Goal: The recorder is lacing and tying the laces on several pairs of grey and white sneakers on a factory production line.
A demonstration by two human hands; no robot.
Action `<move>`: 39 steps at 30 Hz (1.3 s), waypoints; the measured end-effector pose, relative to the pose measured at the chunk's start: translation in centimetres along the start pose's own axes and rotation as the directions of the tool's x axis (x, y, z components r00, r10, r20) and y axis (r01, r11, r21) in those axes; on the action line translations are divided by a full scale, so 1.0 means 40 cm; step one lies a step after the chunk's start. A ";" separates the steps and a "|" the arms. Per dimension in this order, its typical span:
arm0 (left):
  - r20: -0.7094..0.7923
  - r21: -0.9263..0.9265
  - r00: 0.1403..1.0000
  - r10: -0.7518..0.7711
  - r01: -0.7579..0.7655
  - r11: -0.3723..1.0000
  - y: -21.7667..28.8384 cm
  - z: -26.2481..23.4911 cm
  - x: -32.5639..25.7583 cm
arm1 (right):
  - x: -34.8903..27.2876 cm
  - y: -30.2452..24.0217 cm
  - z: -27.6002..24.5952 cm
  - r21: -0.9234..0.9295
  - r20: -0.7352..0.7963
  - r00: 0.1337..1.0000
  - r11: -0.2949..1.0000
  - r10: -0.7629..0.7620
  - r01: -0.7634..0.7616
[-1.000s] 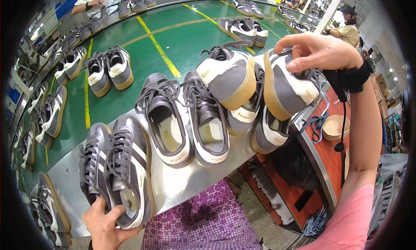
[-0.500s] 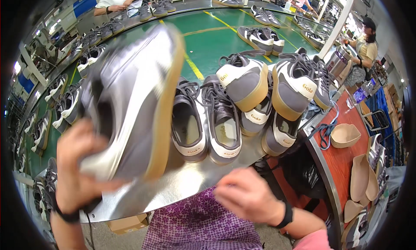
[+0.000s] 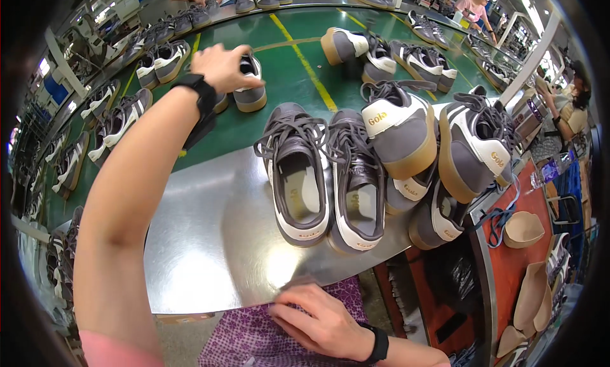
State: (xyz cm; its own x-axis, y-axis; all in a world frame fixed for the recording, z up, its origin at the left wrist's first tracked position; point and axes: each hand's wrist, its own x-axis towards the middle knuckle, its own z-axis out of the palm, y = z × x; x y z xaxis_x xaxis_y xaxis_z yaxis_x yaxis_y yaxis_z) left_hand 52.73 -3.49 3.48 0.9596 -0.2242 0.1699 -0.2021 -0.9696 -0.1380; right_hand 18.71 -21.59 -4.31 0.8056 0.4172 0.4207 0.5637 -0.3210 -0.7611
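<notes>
My left hand [image 3: 221, 68] reaches out over the green surface, fingers spread, just above a grey and white shoe [image 3: 250, 94]. The hand and wrist partly cover this shoe and another beside it. At the near edge of the metal tabletop [image 3: 197, 233], my right hand [image 3: 318, 319] hovers in front of the apron, its fingers loosely bent and nothing visible in them. To its upper right stand two laced shoes, a left one [image 3: 298, 183] and a right one [image 3: 357, 195], heels toward me. Beside them, more shoes [image 3: 401, 132] are stacked on others.
Shoe pairs line the green surface [image 3: 286, 81] on the left and far side. Beyond the stack, one shoe [image 3: 343, 46] leans tilted beside another. At right, a red-brown table [image 3: 508, 271] carries tan shaped pieces [image 3: 523, 230] and blue laces [image 3: 497, 224]. Other people work farther off.
My left hand has let go of the shoe it held and moved far out over the green surface. My right hand has moved left and down. A tilted shoe and another now appear beyond the stack.
</notes>
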 end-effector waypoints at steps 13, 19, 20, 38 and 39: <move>0.008 -0.034 1.000 -0.013 0.013 0.999 -0.081 0.141 -0.008 | 0.152 0.096 0.119 -0.249 0.109 0.993 0.968 0.051 -0.022; 0.017 -0.314 0.996 0.087 -0.077 0.946 -0.116 0.010 -0.264 | 0.151 0.122 0.122 -0.168 0.021 1.000 0.986 0.006 -0.003; -0.027 -0.392 0.991 0.132 -0.132 0.910 -0.121 0.002 -0.334 | 0.141 0.148 0.134 -0.095 0.003 0.997 0.993 -0.072 0.072; 0.080 0.047 0.839 -0.538 0.536 0.843 -0.703 0.160 -0.414 | 0.120 0.145 0.099 0.174 0.084 0.981 0.967 0.172 -0.184; 0.067 -0.046 0.822 -0.566 0.569 0.821 -0.720 0.164 -0.390 | 0.117 0.141 0.093 0.152 0.090 0.975 0.965 0.202 -0.214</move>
State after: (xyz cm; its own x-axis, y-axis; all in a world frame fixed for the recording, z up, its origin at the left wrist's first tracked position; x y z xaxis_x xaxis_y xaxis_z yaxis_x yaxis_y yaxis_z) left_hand 44.86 28.57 -1.57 0.9162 0.3707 0.1520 0.3708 -0.9283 0.0285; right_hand 24.98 -18.28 -8.46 0.8829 0.4188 0.2123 0.3442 -0.2696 -0.8994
